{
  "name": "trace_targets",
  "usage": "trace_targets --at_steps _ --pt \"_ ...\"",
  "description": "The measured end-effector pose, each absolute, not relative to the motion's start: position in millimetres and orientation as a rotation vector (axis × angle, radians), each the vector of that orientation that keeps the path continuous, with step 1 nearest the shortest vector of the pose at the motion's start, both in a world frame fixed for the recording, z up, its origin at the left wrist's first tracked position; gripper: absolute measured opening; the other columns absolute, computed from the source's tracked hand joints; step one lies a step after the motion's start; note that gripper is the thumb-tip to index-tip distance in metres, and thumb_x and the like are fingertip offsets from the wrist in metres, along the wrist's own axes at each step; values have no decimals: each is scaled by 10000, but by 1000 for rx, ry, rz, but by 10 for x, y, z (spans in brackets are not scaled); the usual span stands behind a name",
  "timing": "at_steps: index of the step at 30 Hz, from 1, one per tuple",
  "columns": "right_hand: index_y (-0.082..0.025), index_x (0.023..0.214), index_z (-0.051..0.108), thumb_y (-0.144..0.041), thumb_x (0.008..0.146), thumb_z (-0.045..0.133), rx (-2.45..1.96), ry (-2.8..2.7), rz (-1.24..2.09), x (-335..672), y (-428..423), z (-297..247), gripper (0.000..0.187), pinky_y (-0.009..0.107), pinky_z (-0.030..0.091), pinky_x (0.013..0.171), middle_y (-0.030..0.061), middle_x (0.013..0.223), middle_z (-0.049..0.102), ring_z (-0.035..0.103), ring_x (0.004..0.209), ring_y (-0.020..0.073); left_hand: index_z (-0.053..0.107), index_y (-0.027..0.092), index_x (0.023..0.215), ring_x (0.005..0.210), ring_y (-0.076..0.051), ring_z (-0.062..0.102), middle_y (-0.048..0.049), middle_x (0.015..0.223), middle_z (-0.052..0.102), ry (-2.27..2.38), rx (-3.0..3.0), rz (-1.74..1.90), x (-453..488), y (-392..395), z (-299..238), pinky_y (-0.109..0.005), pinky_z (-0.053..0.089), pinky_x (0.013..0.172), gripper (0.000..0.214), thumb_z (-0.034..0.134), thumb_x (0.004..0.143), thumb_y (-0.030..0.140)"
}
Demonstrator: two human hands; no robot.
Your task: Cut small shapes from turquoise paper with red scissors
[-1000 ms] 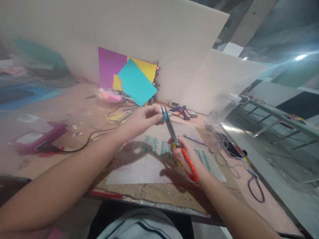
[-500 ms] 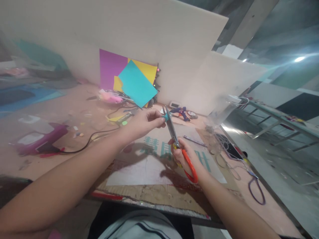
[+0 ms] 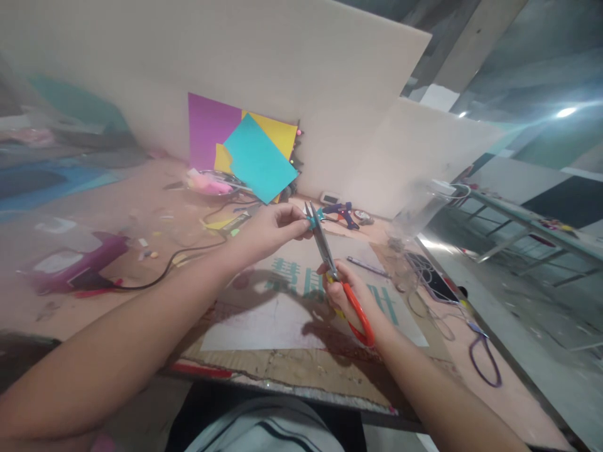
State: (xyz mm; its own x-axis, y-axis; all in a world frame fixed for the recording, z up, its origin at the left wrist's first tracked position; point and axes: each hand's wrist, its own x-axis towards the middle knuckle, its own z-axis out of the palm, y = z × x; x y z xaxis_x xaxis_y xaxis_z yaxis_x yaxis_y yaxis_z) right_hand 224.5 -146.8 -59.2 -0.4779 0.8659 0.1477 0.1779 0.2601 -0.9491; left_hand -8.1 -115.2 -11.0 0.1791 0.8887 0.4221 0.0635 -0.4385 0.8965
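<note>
Between thumb and fingers, my left hand (image 3: 282, 225) pinches a small teal paper piece (image 3: 316, 217). The blades of a pair of scissors (image 3: 321, 242) with orange handles lie across that piece, their tips slightly apart. My right hand (image 3: 351, 290) is wrapped round the scissor handles. Below both hands, a white sheet (image 3: 277, 326) bears teal characters (image 3: 285, 271), some of them hidden behind my right hand. The sheet rests on brown cardboard (image 3: 301, 370).
Purple, yellow and teal sheets (image 3: 259, 160) lean against the white board (image 3: 348, 94). At left lies a purple glue gun (image 3: 85, 260) with a black cord. A dark blue glue gun (image 3: 346, 215), a pen (image 3: 367, 267), a phone (image 3: 433, 279) and a purple loop (image 3: 485, 361) lie around the sheet.
The teal piece now shows more on the right side of the blades, and the blade tips have shifted slightly left. Both hands stay nearly in place.
</note>
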Motion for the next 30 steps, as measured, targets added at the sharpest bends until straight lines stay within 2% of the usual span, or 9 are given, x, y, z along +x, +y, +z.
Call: trace_targets --at_steps 17,30 --pt "-214 1073 584 -734 831 683 -926 -1808 1326 2259 -1469 -618 582 236 255 446 -56 740 430 299 523 94 630 172 810 829 -180 715 -50 856 762 875 1667 1362 -77 -1156 -97 -324 534 814 239 722 863 386" --pt "-215 1063 590 -750 825 671 -918 -1850 1281 2282 -1448 -618 592 236 240 447 -60 725 398 302 511 88 629 170 767 770 -166 691 -40 809 732 916 1647 1374 -68 -1210 -13 -307 540 772 238 710 830 384"
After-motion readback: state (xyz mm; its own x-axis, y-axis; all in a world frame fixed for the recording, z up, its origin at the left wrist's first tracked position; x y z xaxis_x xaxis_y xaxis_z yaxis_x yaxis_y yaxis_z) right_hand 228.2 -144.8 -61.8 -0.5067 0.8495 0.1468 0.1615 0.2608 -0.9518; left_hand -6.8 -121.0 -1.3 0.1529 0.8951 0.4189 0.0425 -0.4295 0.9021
